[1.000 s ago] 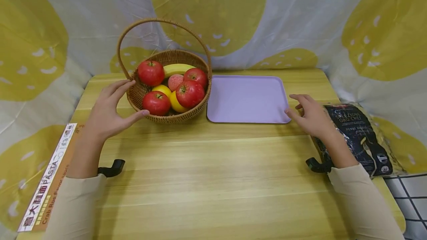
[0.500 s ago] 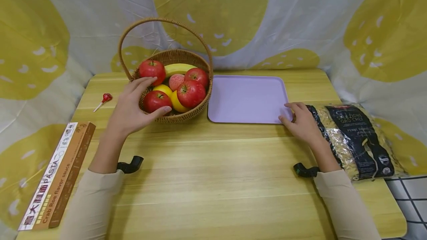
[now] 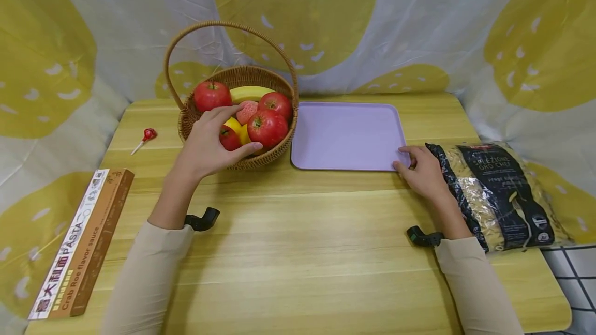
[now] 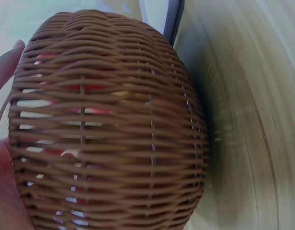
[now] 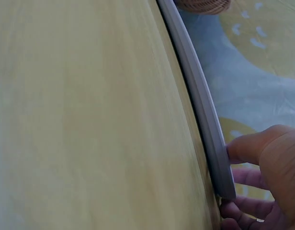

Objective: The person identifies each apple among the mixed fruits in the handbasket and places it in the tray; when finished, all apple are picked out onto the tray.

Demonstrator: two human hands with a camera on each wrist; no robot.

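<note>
In the head view my left hand (image 3: 205, 143) hovers over the left front of a wicker basket (image 3: 274, 158), its thumb and fingers spread wide with nothing gripped. The basket holds several red apples (image 3: 267, 128), a banana (image 3: 251, 93), a rough pink fruit (image 3: 247, 111) and yellow fruit (image 3: 234, 125). One front apple (image 3: 229, 138) is partly covered by the hand. The left wrist view is filled by the basket's woven wall (image 4: 114, 129). At the lilac tray's (image 3: 349, 136) front right corner, my right hand (image 3: 426, 172) pinches the rim (image 5: 205, 100) between thumb and fingers.
A bag of penne (image 3: 507, 195) lies just right of my right hand. On the left are a long pasta box (image 3: 90, 244) and a red lollipop (image 3: 149, 134). The basket's tall handle (image 3: 228, 24) arches above the fruit. Patterned cloth (image 3: 326, 25) hangs behind the table.
My left hand has moved right from the basket's left side to over its fruit, uncovering the lollipop and pasta box. My right hand has come left onto the tray's corner.
</note>
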